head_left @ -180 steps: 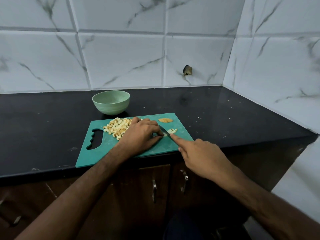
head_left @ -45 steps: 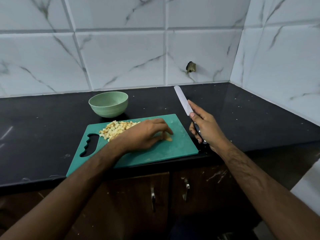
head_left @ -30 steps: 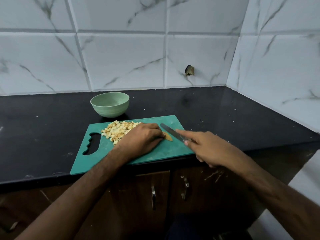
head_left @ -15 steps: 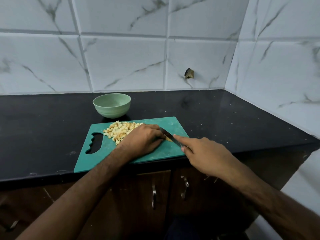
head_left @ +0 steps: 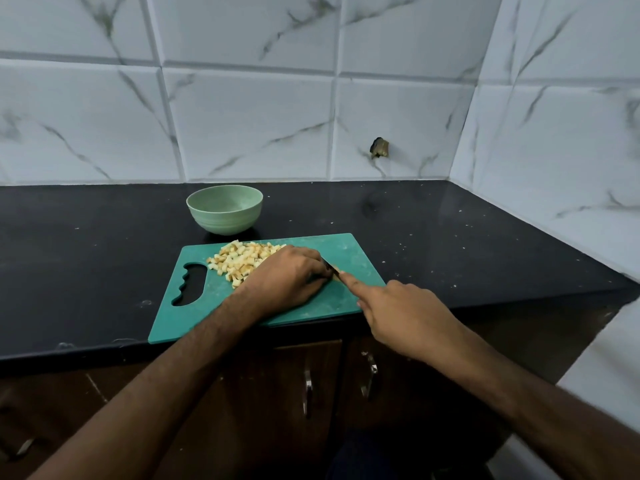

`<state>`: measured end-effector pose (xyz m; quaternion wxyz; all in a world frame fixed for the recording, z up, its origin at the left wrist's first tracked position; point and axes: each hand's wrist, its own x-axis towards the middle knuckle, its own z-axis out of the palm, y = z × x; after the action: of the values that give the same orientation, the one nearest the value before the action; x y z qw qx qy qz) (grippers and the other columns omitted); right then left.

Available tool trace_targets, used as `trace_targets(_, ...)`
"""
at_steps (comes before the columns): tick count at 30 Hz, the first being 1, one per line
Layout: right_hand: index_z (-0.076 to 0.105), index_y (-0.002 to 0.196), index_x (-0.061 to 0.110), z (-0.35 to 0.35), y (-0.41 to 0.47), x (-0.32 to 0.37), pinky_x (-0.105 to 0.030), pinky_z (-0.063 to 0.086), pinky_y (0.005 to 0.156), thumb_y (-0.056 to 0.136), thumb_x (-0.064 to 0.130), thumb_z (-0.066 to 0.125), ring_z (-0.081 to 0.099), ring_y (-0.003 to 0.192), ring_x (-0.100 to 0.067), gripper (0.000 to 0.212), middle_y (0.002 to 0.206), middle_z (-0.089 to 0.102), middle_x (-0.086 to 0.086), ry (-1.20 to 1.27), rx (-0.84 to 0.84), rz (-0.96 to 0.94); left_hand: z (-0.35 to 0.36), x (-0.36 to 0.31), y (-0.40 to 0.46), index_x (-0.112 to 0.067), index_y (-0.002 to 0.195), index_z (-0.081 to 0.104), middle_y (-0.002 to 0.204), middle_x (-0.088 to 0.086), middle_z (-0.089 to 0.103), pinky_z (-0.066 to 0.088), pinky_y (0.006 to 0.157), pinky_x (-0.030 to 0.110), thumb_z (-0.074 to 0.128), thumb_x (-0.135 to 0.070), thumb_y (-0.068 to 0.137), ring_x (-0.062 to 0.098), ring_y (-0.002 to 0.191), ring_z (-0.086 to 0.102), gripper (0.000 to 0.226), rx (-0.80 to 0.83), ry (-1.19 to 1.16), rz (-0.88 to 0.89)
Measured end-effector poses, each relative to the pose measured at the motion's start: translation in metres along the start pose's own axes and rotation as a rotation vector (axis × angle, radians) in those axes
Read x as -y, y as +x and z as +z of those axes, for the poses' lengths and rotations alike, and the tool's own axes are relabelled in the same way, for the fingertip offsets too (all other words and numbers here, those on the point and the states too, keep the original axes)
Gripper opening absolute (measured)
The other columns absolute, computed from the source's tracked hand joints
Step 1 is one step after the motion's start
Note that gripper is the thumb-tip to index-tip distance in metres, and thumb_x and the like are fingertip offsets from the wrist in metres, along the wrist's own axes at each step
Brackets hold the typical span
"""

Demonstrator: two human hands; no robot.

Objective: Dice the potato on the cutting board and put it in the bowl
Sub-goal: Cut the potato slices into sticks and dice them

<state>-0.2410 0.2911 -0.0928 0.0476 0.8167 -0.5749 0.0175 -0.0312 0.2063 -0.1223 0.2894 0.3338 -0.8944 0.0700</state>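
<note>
A teal cutting board (head_left: 304,306) lies at the front edge of the black counter. A pile of yellow potato dice (head_left: 242,261) sits on its far left part. My left hand (head_left: 287,282) lies curled over a small potato piece that it almost hides. My right hand (head_left: 401,317) grips the knife (head_left: 330,268), index finger stretched along the blade's spine. Only a short bit of dark blade shows between the two hands. The pale green bowl (head_left: 225,209) stands behind the board and looks empty.
The black counter (head_left: 450,237) runs back to a marble-tiled wall and a side wall on the right. Brown cabinet doors with metal handles (head_left: 308,393) are below the counter's front edge.
My right hand brought the raised knife down onto the board next to my left hand's fingers. My left hand stays over the potato piece.
</note>
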Motion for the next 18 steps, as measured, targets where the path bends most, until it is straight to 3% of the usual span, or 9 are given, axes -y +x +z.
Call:
trace_targets(4,0.006,0.160,0.046,0.001,0.009,-0.003,-0.039,0.046,0.073,0.111,0.036,0.026,0.057,0.081,-0.023,0.054,0.085,0.043,0.004,0.046,0.023,-0.025,0.002,0.002,0.000,-0.017,0.101,0.080,0.095,-0.003,0.075,0.055,0.075,0.035,0.070,-0.021,0.092,0.014,0.084,0.069,0.014,0.001,0.042,0.006)
trace_targets(7,0.006,0.158,0.052,0.003,-0.005,-0.013,-0.037,0.043,0.069,0.111,0.039,0.028,0.045,0.069,-0.015,0.054,0.079,0.039,0.005,0.099,0.032,-0.009,0.003,0.003,-0.002,-0.020,0.102,0.079,0.097,-0.004,0.074,0.053,0.075,0.038,0.068,-0.024,0.093,0.015,0.088,0.068,0.015,0.008,0.069,0.000)
trace_targets(11,0.003,0.156,0.057,0.005,-0.035,-0.031,-0.029,0.037,0.058,0.110,0.044,0.026,0.048,0.065,-0.011,0.053,0.088,0.055,0.006,0.132,0.044,-0.019,0.003,0.005,-0.002,-0.023,0.102,0.076,0.099,-0.006,0.072,0.051,0.078,0.042,0.065,-0.030,0.094,0.016,0.091,0.067,0.015,0.016,0.098,-0.034)
trace_targets(13,0.003,0.155,0.058,0.000,-0.043,-0.036,-0.026,0.035,0.055,0.110,0.044,0.026,0.047,0.063,-0.011,0.053,0.078,0.047,0.009,0.114,0.057,-0.026,0.004,0.003,-0.002,-0.025,0.104,0.072,0.100,-0.008,0.072,0.049,0.082,0.041,0.064,-0.030,0.095,0.014,0.093,0.067,0.013,0.018,0.100,-0.061)
trace_targets(16,0.009,0.155,0.057,-0.012,-0.042,-0.038,-0.029,0.045,0.062,0.110,0.044,0.027,0.045,0.062,-0.007,0.050,0.073,0.039,0.013,0.091,0.035,-0.020,0.005,0.000,-0.003,-0.025,0.111,0.066,0.106,-0.010,0.072,0.042,0.091,0.037,0.060,-0.032,0.098,0.012,0.100,0.066,0.016,0.027,0.099,-0.104)
trace_targets(18,0.012,0.155,0.056,-0.017,-0.035,-0.037,-0.035,0.054,0.073,0.110,0.042,0.027,0.054,0.070,-0.009,0.050,0.081,0.049,0.012,0.074,0.030,-0.002,0.004,0.000,-0.004,-0.025,0.114,0.063,0.112,-0.010,0.071,0.041,0.094,0.039,0.059,-0.033,0.098,0.012,0.108,0.064,0.018,0.031,0.101,-0.132)
